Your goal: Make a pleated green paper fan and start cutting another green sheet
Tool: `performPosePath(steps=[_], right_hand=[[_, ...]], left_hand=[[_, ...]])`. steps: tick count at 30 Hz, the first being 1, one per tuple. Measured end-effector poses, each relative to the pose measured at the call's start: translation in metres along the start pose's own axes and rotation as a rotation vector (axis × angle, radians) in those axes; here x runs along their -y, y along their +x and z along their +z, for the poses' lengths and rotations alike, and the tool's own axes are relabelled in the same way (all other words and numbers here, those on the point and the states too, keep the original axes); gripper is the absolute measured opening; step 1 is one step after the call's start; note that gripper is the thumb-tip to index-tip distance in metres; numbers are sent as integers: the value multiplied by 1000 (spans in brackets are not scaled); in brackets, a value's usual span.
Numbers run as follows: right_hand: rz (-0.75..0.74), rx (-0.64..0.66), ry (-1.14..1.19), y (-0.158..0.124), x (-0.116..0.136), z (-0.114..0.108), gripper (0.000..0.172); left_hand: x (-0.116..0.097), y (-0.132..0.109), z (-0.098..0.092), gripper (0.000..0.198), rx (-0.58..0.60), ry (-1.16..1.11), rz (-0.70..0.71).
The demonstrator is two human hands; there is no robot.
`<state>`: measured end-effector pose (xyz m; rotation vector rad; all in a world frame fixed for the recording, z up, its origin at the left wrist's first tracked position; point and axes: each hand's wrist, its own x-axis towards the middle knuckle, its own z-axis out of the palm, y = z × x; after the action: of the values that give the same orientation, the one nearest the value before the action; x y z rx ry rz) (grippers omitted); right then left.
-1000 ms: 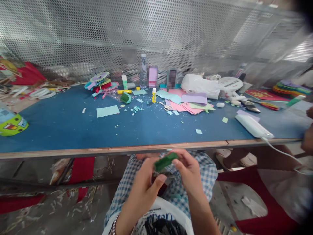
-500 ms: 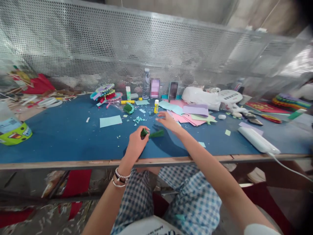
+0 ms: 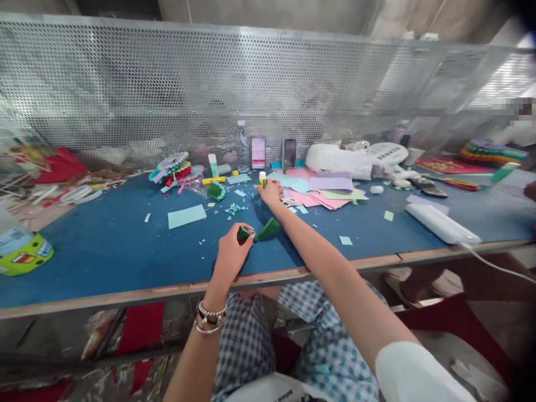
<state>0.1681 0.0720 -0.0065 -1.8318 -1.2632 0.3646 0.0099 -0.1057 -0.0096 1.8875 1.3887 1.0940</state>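
My left hand (image 3: 233,245) is closed on a strip of dark green pleated paper (image 3: 268,229), pinching it near its middle. One folded end shows between the fingers, and the other fans out to the right just above the table. Farther back, my right hand (image 3: 272,194) has its fingers around a yellow glue stick (image 3: 262,180) with a white cap, which stands upright. The lower part of the stick is hidden by the hand. Small light-blue paper scraps (image 3: 234,209) lie between the hands, and a green pleated piece with a light-blue edge (image 3: 216,191) sits behind them.
A light-blue sheet (image 3: 186,216) lies left. Behind are a water bottle (image 3: 242,148), two propped phones (image 3: 258,152), coloured paper sheets (image 3: 330,182) and a white plastic bag (image 3: 337,161). Scissors (image 3: 288,201) lie beside my right hand. A white power strip (image 3: 441,223) is at right.
My right hand has moved forward and left to the glue stick, and its fingers have closed around it. The green paper's loose end is now raised and more fanned. The view has shifted slightly.
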Motion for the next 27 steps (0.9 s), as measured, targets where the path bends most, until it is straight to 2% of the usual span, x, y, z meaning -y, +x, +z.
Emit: performPosePath(steps=[3,6,9,12,14,16,19,22,24,27], right_hand=[[-30,-49,37,0,-5,-4,32],[-87,-50,256,-1,3,-27,35],[-296,24,593,-17,19,-54,36],[-421,76,694,-46,31,-71,28],[-379,95,765,-64,33,-73,25],[-275,153,887,-75,31,-69,29],[-152,223,1072,-78,28,-60,34],[-48,212,1159,-75,29,-53,27],[-39,223,1210,-76,31,-50,22],[-112,341,1300,-85,36,-50,19]], left_hand=[[-1,0,0,13,-6,-16,-4],[-2,0,0,13,-23,-26,-9],[-3,2,0,14,-47,-48,-46],[-2,6,2,18,-85,-132,-132],[1,8,4,22,-109,-182,-174],[3,10,5,25,-132,-213,-179],[1,10,5,28,-168,-224,-177],[-1,9,3,29,-184,-182,-207],[-2,9,2,31,-185,-152,-224],[-1,10,2,35,-182,-134,-230]])
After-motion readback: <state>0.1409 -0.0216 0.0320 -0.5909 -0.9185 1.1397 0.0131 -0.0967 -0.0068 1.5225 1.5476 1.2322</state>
